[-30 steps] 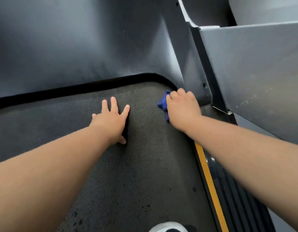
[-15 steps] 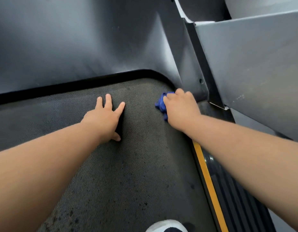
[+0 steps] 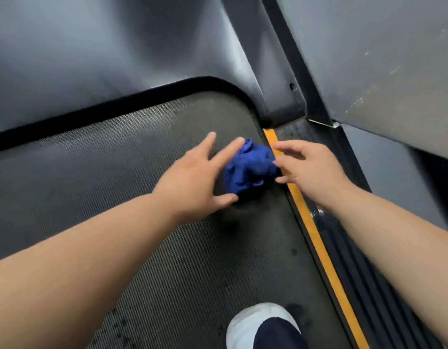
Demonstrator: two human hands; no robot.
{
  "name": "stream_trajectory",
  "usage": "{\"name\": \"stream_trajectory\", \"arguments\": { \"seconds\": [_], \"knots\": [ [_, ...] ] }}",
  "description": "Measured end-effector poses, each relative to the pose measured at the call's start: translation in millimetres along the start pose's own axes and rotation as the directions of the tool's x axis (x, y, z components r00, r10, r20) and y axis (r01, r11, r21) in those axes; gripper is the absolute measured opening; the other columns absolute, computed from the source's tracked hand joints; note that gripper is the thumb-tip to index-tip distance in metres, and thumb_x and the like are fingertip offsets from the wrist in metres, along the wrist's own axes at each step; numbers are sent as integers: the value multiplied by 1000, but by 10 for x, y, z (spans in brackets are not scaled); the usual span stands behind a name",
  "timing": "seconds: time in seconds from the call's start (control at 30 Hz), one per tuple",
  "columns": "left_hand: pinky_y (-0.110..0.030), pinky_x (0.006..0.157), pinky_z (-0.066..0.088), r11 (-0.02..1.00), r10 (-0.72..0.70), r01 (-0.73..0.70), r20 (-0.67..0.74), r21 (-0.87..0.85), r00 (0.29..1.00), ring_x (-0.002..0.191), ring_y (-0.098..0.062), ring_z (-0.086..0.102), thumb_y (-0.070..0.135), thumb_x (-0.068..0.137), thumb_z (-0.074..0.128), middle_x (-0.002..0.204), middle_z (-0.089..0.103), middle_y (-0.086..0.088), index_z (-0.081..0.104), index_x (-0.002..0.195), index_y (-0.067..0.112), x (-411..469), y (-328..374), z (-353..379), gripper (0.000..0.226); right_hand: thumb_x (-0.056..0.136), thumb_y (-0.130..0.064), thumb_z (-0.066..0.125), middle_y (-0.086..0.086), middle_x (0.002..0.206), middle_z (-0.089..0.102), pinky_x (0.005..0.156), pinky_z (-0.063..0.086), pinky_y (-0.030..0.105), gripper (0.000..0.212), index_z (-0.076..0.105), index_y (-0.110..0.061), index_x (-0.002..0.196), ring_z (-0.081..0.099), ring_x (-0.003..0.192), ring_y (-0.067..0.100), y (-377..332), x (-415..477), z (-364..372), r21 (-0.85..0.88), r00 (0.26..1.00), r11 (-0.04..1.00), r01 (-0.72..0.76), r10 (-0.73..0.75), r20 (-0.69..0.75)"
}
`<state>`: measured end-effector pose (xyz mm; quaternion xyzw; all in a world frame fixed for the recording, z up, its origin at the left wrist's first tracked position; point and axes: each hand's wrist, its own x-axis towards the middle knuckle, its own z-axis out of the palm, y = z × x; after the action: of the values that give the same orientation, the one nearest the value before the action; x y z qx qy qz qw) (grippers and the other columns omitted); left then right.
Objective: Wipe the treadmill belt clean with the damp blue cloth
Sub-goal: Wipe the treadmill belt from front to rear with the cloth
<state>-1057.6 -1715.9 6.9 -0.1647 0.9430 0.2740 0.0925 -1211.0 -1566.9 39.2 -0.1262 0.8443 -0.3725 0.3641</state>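
A crumpled blue cloth (image 3: 249,167) lies on the dark textured treadmill belt (image 3: 117,172), close to the belt's right edge. My left hand (image 3: 195,180) is spread beside the cloth on its left, with fingers straight and the index fingertip at the cloth's top. My right hand (image 3: 311,170) is on the cloth's right, over the yellow stripe, with fingers extended and the tips touching the cloth. Neither hand grips it.
The grey motor cover (image 3: 104,54) rises beyond the belt's front end. A yellow stripe (image 3: 318,243) and a black ribbed side rail (image 3: 363,280) run along the right. A grey upright panel (image 3: 384,59) stands at the right. My white shoe (image 3: 258,323) is on the belt at the bottom.
My right hand has let go of the cloth and opened to its right. My left hand lifted from the belt and moved right to the cloth. The view shifted toward the right edge.
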Motion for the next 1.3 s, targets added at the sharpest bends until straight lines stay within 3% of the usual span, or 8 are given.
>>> {"name": "stream_trajectory", "arguments": {
  "seconds": [0.1, 0.27, 0.47, 0.57, 0.7, 0.9, 1.0, 1.3],
  "knots": [
    [-43, 113, 22, 960, 232, -229, -3, 160, 973, 140, -35, 24, 52, 83, 60, 156, 20, -12, 32, 146, 34, 282, 173, 272, 71, 88, -8, 51, -4, 112, 61, 87, 46, 27, 32, 66, -26, 111, 58, 95, 11, 208, 4, -240, -491, 959, 865, 99, -214, -185],
    [-40, 78, 47, 839, 453, -408, -46, 360, 890, 102, -31, 58, 40, 86, 52, 107, 63, -1, 64, 95, 23, 557, 56, 472, 22, 91, -20, 55, 4, 150, 30, 109, 31, 37, 53, 42, -21, 142, 28, 137, 23, 359, 101, -348, -795, 948, 547, 261, -303, 103],
    [-41, 68, 45, 976, -27, 104, -367, 193, 930, 96, -34, 53, 32, 88, 56, 108, 63, -2, 66, 100, 19, 1053, -139, 31, 21, 98, -41, 42, 4, 158, -18, 116, 14, 39, 76, -8, -21, 152, -8, 147, 24, 105, 227, -330, -877, 941, 364, 315, 3, 339],
    [-44, 72, 52, 991, 105, -71, -327, 114, 939, 94, -34, 55, 24, 83, 52, 108, 66, -2, 71, 93, 18, 964, 119, 314, 23, 99, -31, 46, 13, 155, -26, 116, 17, 43, 83, -18, -12, 149, -13, 145, 34, 106, 243, -185, -916, 945, 282, 286, 74, 318],
    [-42, 67, 54, 930, 334, -282, -227, 234, 915, 85, -32, 57, 22, 81, 50, 110, 68, -1, 73, 97, 21, 770, 76, 466, 28, 95, -15, 52, 13, 151, -34, 115, 25, 44, 93, -26, -12, 145, -20, 142, 37, 174, 251, -154, -930, 951, 265, 255, 105, 290],
    [-47, 101, 41, 888, 277, -293, 96, 355, 956, 129, -34, 34, 50, 78, 25, 152, 31, -10, 38, 145, 18, 837, -75, 52, 75, 93, -9, 52, 15, 149, -38, 115, 23, 47, 97, -31, -11, 142, -23, 141, 39, 165, 237, -153, -930, 947, 272, 247, 135, 291],
    [-42, 103, 36, 858, 205, -273, 197, 435, 959, 128, -33, 26, 39, 89, 43, 154, 19, -10, 19, 150, 19, 802, -105, 5, 69, 93, -8, 51, 17, 148, -39, 116, 21, 47, 96, -33, -9, 140, -23, 140, 40, 130, 238, -174, -939, 944, 245, 241, 167, 286],
    [-39, 95, 36, 977, -44, 93, -247, 190, 968, 116, -34, 41, 34, 82, 62, 121, 54, -11, 56, 116, 9, 1235, -166, -298, 43, 90, -3, 53, 16, 147, -40, 115, 24, 48, 100, -34, -11, 140, -26, 139, 40, 96, 246, -121, -935, 942, 287, 208, 197, 270]
  ]
}}
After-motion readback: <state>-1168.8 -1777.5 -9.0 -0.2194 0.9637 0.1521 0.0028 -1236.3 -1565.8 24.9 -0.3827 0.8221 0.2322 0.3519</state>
